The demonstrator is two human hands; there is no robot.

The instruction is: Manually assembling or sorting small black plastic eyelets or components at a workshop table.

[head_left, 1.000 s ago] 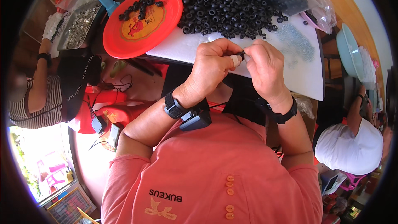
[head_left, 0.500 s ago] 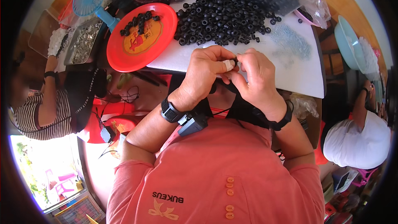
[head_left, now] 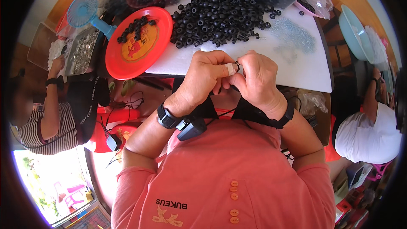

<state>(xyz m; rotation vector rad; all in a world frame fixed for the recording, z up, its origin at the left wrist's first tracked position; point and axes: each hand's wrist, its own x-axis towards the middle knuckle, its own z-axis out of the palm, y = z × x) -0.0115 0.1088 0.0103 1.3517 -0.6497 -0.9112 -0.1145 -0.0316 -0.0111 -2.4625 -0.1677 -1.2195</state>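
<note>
Black rings (head_left: 214,22) lie heaped on a white tabletop (head_left: 299,70), co-workers (head_left: 368,133) nearby.

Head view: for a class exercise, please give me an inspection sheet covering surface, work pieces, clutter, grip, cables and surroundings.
Surface: white tabletop, partly covered.
Work pieces: heap of black pieces, many ring-shaped; small dark piece at the fingertips.
Clutter: red plate bearing more black pieces; scattered pale-blue bits; blue fan.
Grip: left hand and right hand close on the small dark piece; exact hold partly hidden.
Cables: black leads near a dark box, lower left.
Surroundings: person in stripes left; person in white right.
</note>
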